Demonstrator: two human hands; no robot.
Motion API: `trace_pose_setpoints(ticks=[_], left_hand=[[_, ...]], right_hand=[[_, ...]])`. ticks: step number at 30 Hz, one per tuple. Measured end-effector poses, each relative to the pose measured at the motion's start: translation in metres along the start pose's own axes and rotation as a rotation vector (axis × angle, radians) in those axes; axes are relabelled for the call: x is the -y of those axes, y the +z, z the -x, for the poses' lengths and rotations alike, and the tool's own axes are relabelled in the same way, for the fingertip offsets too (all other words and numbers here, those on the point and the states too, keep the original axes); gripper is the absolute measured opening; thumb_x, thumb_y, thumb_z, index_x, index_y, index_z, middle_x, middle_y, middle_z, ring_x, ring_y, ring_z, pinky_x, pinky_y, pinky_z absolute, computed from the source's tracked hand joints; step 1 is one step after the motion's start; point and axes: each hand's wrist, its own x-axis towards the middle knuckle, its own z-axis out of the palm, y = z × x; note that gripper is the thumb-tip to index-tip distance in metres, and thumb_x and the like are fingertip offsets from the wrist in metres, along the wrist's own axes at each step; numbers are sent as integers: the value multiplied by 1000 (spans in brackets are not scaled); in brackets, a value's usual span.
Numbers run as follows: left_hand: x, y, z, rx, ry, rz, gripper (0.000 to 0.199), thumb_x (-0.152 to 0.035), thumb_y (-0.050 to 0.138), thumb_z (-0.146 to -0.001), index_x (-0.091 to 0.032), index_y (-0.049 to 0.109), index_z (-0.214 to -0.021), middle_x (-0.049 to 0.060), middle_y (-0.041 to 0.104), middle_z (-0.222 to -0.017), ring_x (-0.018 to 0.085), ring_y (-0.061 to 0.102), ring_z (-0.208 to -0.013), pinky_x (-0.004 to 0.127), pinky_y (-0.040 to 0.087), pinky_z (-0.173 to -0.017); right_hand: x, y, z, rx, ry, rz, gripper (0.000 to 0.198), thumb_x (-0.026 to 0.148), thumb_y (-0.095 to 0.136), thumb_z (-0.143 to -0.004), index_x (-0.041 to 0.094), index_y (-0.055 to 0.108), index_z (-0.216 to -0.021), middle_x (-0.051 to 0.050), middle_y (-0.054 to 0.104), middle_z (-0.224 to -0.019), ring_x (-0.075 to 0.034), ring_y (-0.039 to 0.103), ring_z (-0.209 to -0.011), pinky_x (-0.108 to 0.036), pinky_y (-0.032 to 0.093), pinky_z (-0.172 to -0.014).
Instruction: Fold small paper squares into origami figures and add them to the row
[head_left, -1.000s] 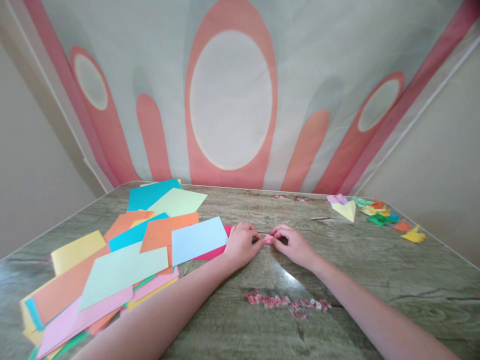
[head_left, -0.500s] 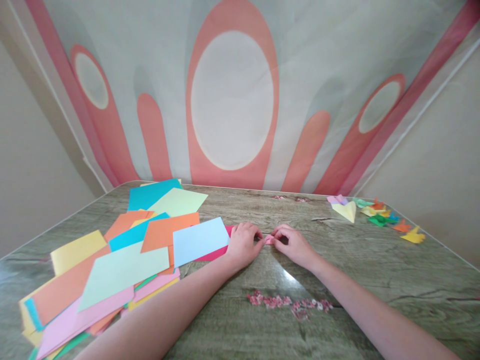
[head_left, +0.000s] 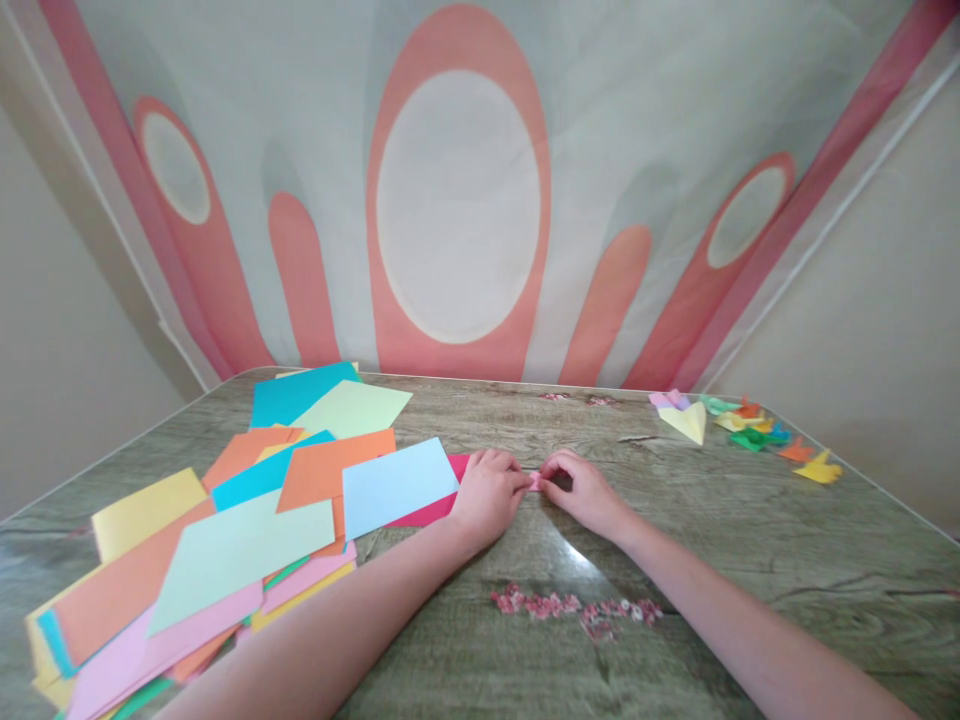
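Note:
A small piece of folded pink paper [head_left: 535, 481] is pinched between my two hands, just above or on the wood-patterned table. My left hand [head_left: 493, 492] is closed with its fingertips at the paper's left end, and its far side lies beside a red sheet [head_left: 425, 511]. From the right, my right hand [head_left: 580, 487] grips the other end between thumb and index finger. Much of the folded paper is covered by the fingers, so its exact shape cannot be made out.
Loose coloured sheets [head_left: 247, 545] are spread in an overlapping pile on the left, a pale blue one [head_left: 401, 485] nearest my left hand. Several small folded paper figures [head_left: 757, 438] and a pale yellow folded piece [head_left: 686, 424] lie at the far right. A printed backdrop [head_left: 457, 360] stands behind the table [head_left: 750, 560].
My left hand's fingers have drawn closer together at the pink paper. My right hand keeps its pinch. The whole view has shifted slightly.

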Motion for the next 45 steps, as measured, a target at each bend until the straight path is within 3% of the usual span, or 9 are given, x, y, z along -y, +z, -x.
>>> trace_pose_setpoints(ticks=[6,14,28,35,45], left_hand=[[-6,-5,1,115,169,-181,25,-16,41,-88,-16,60,-103,8,60,-92,20,52,-90,34,38,-82],[-13,-12,6,147,227,-245,36,-12,39,-85,-12,46,-120,10,59,-93,22,51,-92,36,38,-84],[-14,-16,7,195,249,-263,32,-14,36,-87,-13,49,-116,10,56,-96,23,48,-97,36,36,-87],[-13,-16,7,201,249,-260,32,-14,38,-85,-13,49,-115,11,57,-99,23,49,-99,36,35,-87],[-13,-18,6,210,264,-284,27,-13,43,-83,-11,55,-108,10,60,-96,21,50,-99,35,33,-88]], right_hand=[[2,-1,1,13,1,-2,2,19,57,-77,18,56,-76,-2,55,-75,-15,52,-71,-27,41,-65],[0,0,1,18,-66,-19,6,11,55,-76,17,55,-74,-3,55,-78,-16,51,-75,-29,41,-69],[3,-1,7,-24,-120,1,10,10,51,-80,18,57,-81,-3,57,-83,-15,53,-80,-30,44,-75],[8,-7,21,84,-231,196,37,2,41,-82,21,60,-106,-6,57,-108,-18,50,-101,-33,42,-88],[14,-6,22,213,-258,459,32,12,40,-87,17,56,-115,-10,57,-108,-22,49,-99,-37,43,-85]])
